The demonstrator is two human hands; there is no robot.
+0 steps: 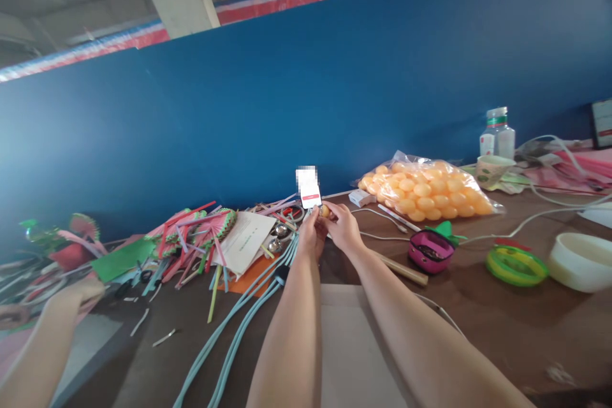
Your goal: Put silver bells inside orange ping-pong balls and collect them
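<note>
My left hand (pixel 310 234) and my right hand (pixel 341 227) meet above the brown table (pixel 478 319), fingers pinched together. Between them sits a small orange ball (pixel 325 210), with a white card (pixel 309 189) bearing a red stripe standing up just above it. Both hands touch this little assembly. A clear bag of orange balls (pixel 425 191) lies to the right behind my hands. A heap of coloured straws and paper fans (pixel 196 236) lies to the left.
Another person's arm (pixel 43 338) reaches in at the lower left. Pale blue tubes (pixel 239 325) run across the table. A magenta pouch (pixel 430 250), green ring (pixel 516 266), white bowl (pixel 581 260), paper cup (pixel 492 170) and bottle (pixel 498 131) stand right. A blue wall (pixel 335 89) backs the table.
</note>
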